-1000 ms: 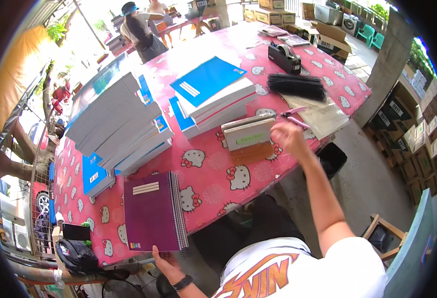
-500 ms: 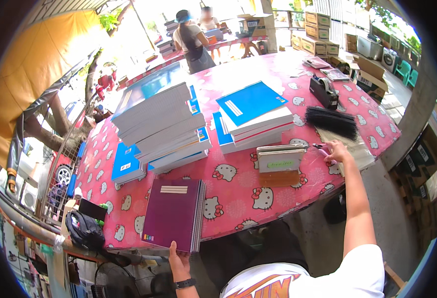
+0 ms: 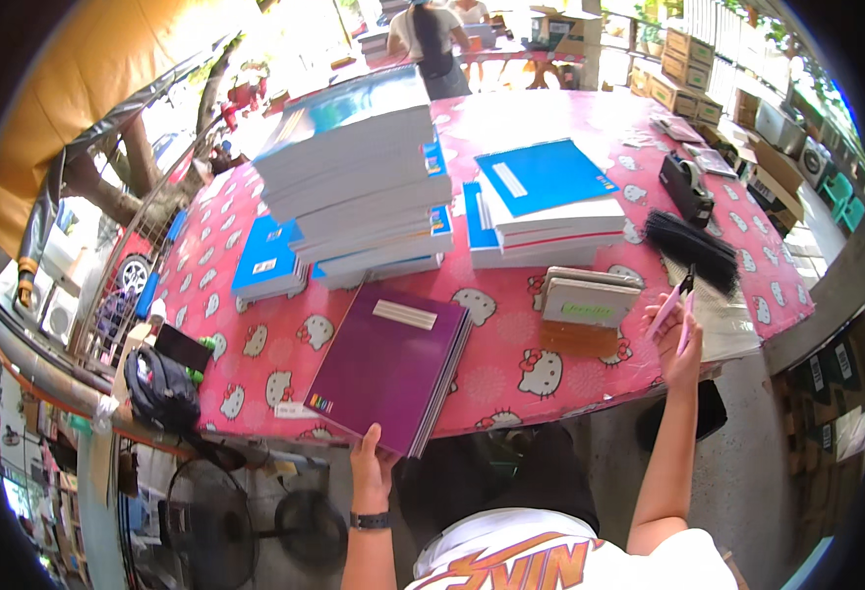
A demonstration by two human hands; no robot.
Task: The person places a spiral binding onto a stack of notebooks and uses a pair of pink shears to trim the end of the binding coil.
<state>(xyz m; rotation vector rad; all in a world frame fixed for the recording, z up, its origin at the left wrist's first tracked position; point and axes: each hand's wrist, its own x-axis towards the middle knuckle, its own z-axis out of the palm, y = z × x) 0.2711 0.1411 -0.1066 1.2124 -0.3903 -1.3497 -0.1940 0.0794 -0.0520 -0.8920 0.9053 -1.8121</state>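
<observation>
My left hand point(image 3: 371, 462) grips the lower edge of a small stack of purple-covered notebooks point(image 3: 383, 359), which lies tilted at the near edge of the table. In my right hand point(image 3: 678, 354) is a pair of pliers point(image 3: 687, 329) with pink handles and dark jaws; the handles are spread and the jaws point away from me. Just past the pliers lies a bundle of thin black strands point(image 3: 693, 251), whose kind I cannot make out. Left of my right hand, a small upright stack of cards or pads point(image 3: 590, 298) stands in a brown holder point(image 3: 578, 340).
A pink patterned cloth covers the table point(image 3: 432, 393). Tall piles of notebooks point(image 3: 354, 167) and blue-covered books point(image 3: 546, 177) stand beyond. A black tape dispenser point(image 3: 686, 187) sits at the right, a black bag point(image 3: 160, 383) at the left. Another person point(image 3: 432, 49) stands at the far table.
My right hand has lifted the pliers off the table and turned them upward. The purple notebooks have been turned clockwise, uncovering a small white label. The view has shifted.
</observation>
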